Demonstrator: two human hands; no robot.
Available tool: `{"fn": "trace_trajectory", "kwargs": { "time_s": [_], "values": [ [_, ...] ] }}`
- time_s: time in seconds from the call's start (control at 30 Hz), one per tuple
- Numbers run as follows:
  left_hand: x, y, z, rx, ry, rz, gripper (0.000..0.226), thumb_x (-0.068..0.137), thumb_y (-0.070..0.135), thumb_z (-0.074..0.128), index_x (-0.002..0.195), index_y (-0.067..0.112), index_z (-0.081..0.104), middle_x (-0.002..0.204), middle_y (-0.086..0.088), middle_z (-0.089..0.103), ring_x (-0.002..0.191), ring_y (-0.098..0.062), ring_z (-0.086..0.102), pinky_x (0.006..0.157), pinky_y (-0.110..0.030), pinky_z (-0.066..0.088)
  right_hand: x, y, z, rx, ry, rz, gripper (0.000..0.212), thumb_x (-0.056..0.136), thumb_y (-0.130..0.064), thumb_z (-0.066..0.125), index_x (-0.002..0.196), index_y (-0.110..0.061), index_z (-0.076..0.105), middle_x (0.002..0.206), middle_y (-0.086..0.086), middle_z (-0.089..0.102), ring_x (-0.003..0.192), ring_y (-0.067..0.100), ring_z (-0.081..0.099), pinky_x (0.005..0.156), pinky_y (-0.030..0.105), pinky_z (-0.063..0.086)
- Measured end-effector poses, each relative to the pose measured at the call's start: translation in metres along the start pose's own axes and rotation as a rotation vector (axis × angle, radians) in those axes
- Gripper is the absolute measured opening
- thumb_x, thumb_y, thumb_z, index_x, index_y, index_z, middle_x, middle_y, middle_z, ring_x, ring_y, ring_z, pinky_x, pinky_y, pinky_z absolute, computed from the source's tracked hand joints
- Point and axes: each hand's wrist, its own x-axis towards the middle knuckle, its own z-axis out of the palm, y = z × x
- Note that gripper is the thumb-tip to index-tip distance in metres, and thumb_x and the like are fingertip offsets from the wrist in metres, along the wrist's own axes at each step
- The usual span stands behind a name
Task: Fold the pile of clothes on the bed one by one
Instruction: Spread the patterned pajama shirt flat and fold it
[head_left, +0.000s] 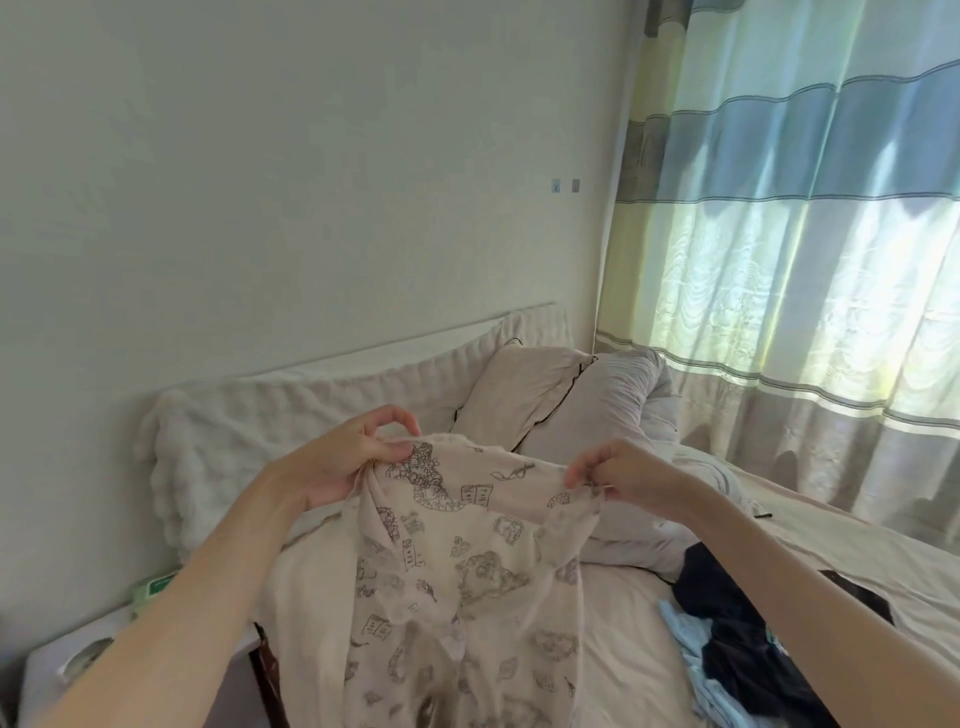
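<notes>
Above the bed (857, 551) | left hand (345, 457) pinches printed garment (467, 561) at one top corner | right hand (618, 475) pinches the other, cloth hanging down | dark and blue clothes (727, 639) heaped at right, on the bed

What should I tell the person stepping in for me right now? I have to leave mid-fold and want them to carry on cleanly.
Left hand: pinches the upper left edge of the printed garment.
Right hand: pinches its upper right edge. The garment hangs between both hands, held up above the bed, not yet folded.
Still waiting: a dark garment and a light blue garment lie crumpled on the bed to the right.
Done: no folded stack shows in view.
Left: fold the printed piece, then the pile, one by one.
</notes>
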Motion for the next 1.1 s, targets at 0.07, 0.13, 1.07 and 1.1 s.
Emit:
{"fn": "trace_trajectory", "kwargs": {
  "time_s": [0.07, 0.13, 1.07, 1.1],
  "values": [
    [0.005, 0.001, 0.005, -0.036, 0.025, 0.010, 0.024, 0.085, -0.005, 0.052, 0.075, 0.014, 0.063, 0.078, -0.015, 0.067, 0.066, -0.022, 0.067, 0.059, -0.028, 0.057, 0.002, 0.003, 0.010, 0.057, 0.046, 0.012, 0.048, 0.085, 0.017, 0.031, 0.066, -0.008, 0.068, 0.066, 0.001, 0.067, 0.051, 0.003, 0.060, 0.055, 0.015, 0.050],
    [0.009, 0.002, 0.009, -0.045, 0.063, 0.019, 0.041, 0.088, -0.010, 0.045, 0.062, 0.012, 0.067, 0.074, -0.011, 0.066, 0.065, -0.018, 0.067, 0.060, -0.025, 0.056, 0.001, 0.006, 0.020, 0.160, 0.081, 0.001, 0.047, 0.085, 0.014, 0.032, 0.068, -0.008, 0.069, 0.060, -0.003, 0.066, 0.047, 0.002, 0.058, 0.049, 0.015, 0.047],
    [0.005, -0.074, 0.045, 1.321, 0.643, -0.025, 0.013, 0.089, 0.022, 0.054, 0.091, 0.025, 0.067, 0.092, -0.003, 0.045, 0.084, -0.023, 0.053, 0.067, -0.033, 0.045, -0.020, 0.021, -0.001, 0.703, -0.096, 0.228, 0.017, 0.095, -0.007, 0.048, 0.100, 0.001, 0.063, 0.088, 0.012, 0.069, 0.076, 0.021, 0.067, 0.065, 0.030, 0.058],
    [0.004, -0.078, 0.043, 1.307, 0.669, -0.061, 0.024, 0.090, 0.027, 0.054, 0.067, 0.022, 0.060, 0.083, -0.004, 0.046, 0.079, -0.027, 0.056, 0.065, -0.034, 0.045, -0.022, 0.023, -0.003, 0.747, -0.098, 0.223, 0.017, 0.094, -0.008, 0.049, 0.101, 0.000, 0.063, 0.085, 0.010, 0.070, 0.073, 0.019, 0.068, 0.063, 0.030, 0.058]
  ]
}}
